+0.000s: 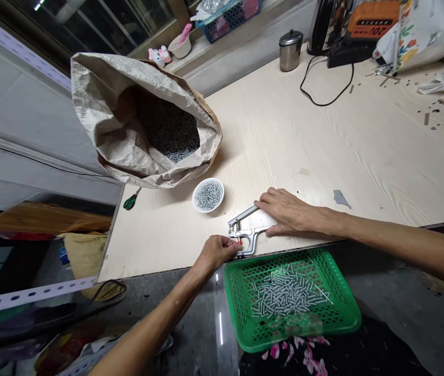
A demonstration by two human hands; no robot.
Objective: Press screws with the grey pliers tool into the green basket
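Silver snap-fastener pliers (250, 239) lie at the table's front edge, with a spring between their spread arms and a red bit at the jaws. My right hand (290, 211) grips the far ends of both handles, thumb below and fingers above. At the jaws my left hand (217, 253) is closed in a pinch; whatever its fingertips hold is too small to make out. Small threaded-looking metal pieces fill a white bowl (194, 200) just beyond the pliers. Many similar silver pieces (288, 292) lie in a green plastic basket (243, 334) below the table edge, near my lap.
A large open sack (88, 99) of dark metal pieces stands at the back left of the wooden table (261, 130). Green-handled scissors (131, 201) lie left. Behind are a metal canister (290, 51), a black cable (323, 104) and an orange battery tool (374, 23); scraps lie right.
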